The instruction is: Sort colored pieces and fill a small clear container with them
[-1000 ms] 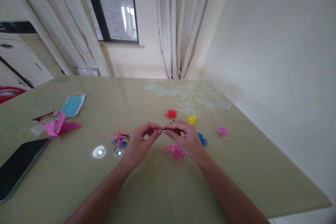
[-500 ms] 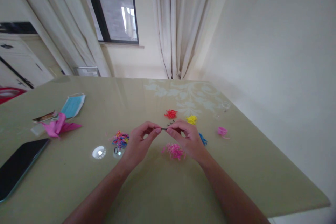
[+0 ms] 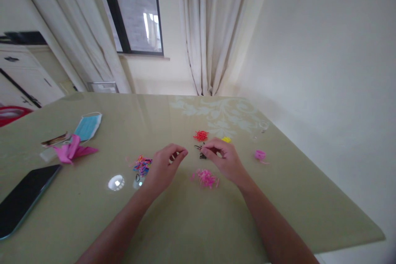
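My right hand [image 3: 224,160] pinches a small black rubber band [image 3: 197,147] between thumb and forefinger, just above a little pile of black rubber bands [image 3: 203,156]. To its left, my left hand [image 3: 166,166] has thumb and forefinger pressed together, with nothing visible between the tips. Red rubber bands [image 3: 201,135] lie beyond the hands and pink ones [image 3: 208,178] on the near side. Yellow bands [image 3: 226,139] peek out behind my right hand, which hides the blue pile. Beside my left wrist sits a mixed-colour heap of bands [image 3: 142,165].
At left on the table [image 3: 173,231] lie a phone [image 3: 27,198], a pink folded paper shape [image 3: 73,150] and a blue face mask [image 3: 88,127]. A small pink coil [image 3: 260,155] is at right. The table meets a wall [image 3: 334,70] along its right side.
Both hands were holding one black band stretched between them. My left hand has let go, and the band is now in my right hand only, with the hands slightly farther apart.
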`<state>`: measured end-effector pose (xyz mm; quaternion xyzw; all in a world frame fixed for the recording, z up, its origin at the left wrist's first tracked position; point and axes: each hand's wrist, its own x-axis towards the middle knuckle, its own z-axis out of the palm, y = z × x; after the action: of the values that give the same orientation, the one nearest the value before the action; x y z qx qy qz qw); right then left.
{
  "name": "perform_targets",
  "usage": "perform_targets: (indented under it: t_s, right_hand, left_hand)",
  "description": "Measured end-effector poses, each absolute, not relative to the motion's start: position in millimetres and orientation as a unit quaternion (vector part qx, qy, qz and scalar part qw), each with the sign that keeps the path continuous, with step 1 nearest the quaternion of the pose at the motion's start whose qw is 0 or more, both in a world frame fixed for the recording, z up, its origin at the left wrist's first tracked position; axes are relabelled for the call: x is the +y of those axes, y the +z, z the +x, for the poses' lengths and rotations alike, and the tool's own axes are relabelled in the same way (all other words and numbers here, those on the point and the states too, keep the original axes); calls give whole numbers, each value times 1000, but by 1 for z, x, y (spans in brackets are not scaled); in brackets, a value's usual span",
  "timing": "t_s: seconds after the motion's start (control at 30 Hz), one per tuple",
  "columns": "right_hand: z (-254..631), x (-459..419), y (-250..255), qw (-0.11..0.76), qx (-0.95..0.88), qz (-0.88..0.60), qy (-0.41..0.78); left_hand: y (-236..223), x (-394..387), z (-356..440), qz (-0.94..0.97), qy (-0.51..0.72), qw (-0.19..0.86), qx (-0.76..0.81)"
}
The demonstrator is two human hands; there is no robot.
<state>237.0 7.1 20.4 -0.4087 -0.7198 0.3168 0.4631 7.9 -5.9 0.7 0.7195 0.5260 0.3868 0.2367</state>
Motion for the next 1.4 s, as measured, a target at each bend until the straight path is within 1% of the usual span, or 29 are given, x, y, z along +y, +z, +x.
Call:
perform_targets:
  t_s: [0.07, 0.13, 0.23, 0.4, 0.63, 0.73, 0.8, 0.87, 0.93, 1.03, 1.23, 1.3, 1.4]
  right_hand:
    - [249, 14, 21, 460, -721, -439, 276]
    - [259, 21, 18, 439, -728, -473, 229]
    - [266, 29, 8, 387, -746, -512, 175]
    - [259, 35, -10, 332, -764, -534, 141]
    - [258, 37, -19, 321, -767, -542, 119]
    - [258, 35, -14, 340, -760, -542, 116]
    - [255, 32, -9, 367, -754, -529, 132]
    - [249, 28, -4, 396, -752, -498, 172]
    - [241, 22, -1, 413, -753, -462, 223]
    - [229, 13, 1, 417, -756, -425, 272]
    - [223, 4, 4, 442, -751, -400, 285]
    - [224, 3, 6, 457, -743, -398, 284]
    - [225, 3, 7, 481, -735, -386, 282]
  left_hand:
    - [-3, -3, 1, 743, 290, 128, 590]
    - [-8, 0, -6, 746, 185, 54, 637]
    - [-16, 5, -15, 749, 99, 38, 654]
    - [-23, 13, -21, 756, 103, 63, 644]
    - [-19, 14, -20, 776, 114, 65, 617]
    - [-16, 13, -14, 771, 176, 81, 607]
    - [-14, 12, -8, 766, 263, 137, 570]
    - [-11, 9, -1, 751, 346, 208, 523]
    - [-9, 5, 6, 734, 396, 253, 490]
    - [-5, -1, 13, 728, 429, 267, 464]
    - [-2, -6, 14, 719, 462, 267, 446]
    - [-2, -6, 15, 705, 468, 289, 447]
    - [-2, -6, 16, 671, 486, 350, 436]
